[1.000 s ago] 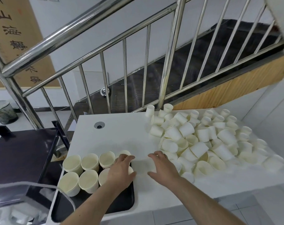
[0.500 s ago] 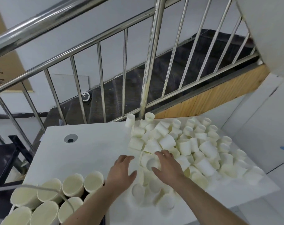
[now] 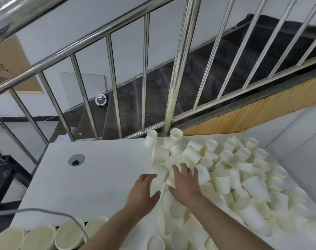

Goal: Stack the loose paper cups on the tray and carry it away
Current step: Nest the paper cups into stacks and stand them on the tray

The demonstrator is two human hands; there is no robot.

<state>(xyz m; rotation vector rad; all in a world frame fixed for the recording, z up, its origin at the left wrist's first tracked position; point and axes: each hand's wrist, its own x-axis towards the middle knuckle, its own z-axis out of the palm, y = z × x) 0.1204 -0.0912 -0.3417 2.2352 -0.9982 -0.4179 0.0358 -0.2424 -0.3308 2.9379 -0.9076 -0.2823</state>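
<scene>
A big heap of loose white paper cups (image 3: 225,179) covers the right half of the white table (image 3: 99,177); most lie on their sides. Several upright cups (image 3: 68,235) stand in a row at the bottom left edge; the tray under them is out of sight. My left hand (image 3: 142,192) reaches over the heap's left edge, its fingers lightly curved against a cup lying there. Just to its right, my right hand (image 3: 185,181) lies flat on the cups with fingers spread. Neither hand grips anything.
A steel stair railing (image 3: 177,83) rises right behind the table's far edge, with dark stairs beyond. A round cable hole (image 3: 76,160) sits in the table's left part. A grey cable (image 3: 45,212) crosses the lower left. A white wall panel (image 3: 298,141) bounds the right side.
Both hands have moved from the tray area forward and right into the cup heap. The view has swung right and closer, so the tray has dropped out of the frame.
</scene>
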